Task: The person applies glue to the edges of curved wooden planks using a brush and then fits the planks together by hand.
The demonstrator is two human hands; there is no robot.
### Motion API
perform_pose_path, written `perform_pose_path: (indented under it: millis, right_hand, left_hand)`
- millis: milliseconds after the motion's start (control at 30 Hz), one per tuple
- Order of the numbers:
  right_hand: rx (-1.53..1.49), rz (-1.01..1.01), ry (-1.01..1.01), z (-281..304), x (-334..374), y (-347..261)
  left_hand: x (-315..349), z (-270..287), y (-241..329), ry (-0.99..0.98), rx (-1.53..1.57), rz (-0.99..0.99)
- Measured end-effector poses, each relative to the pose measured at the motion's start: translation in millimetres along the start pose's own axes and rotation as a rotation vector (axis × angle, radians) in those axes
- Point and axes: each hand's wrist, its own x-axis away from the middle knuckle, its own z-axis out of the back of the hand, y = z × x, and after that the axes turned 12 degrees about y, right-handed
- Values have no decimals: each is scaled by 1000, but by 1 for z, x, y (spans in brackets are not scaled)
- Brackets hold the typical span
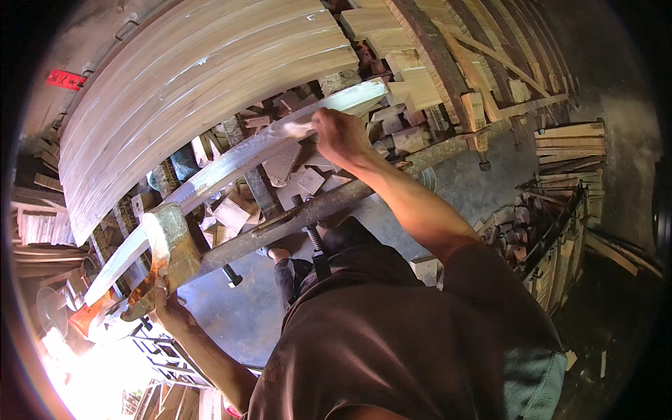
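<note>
A long wooden strip (238, 159) with a shiny whitish coating on its face lies slantwise across the rack's bars. My right hand (339, 138) is closed in a fist at the strip's upper right part. A pale blur shows beside its knuckles, and what the fingers hold is hidden. At the lower left, my left hand (170, 306) grips the lower end of a pale, blocky piece (171, 241) with rusty brown stains. That piece stands against the strip's near side. Beyond the strip lies a wide panel of wooden boards (210, 63) set edge to edge.
A rusty metal bar (315, 210) with clamp screws (308, 227) runs between me and the strip. Wood offcuts (234, 210) are heaped below. More clamp bars (434, 56) stand at upper right, and stacked wood (570, 150) lies at the right.
</note>
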Motion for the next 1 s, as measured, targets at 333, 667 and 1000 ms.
perform_pose_path:
  millis: [333,667,1000]
  right_hand:
    - [415,-473,251,94,-86,208]
    - [428,-381,147,98,-78,226]
    - [-109,-419,-162,-14,-56,84]
  left_hand:
    - [-3,47,4,89,-157,-72]
    - [-17,89,-16,133,-111,9]
    - [-27,76,-3,125,-62,-130]
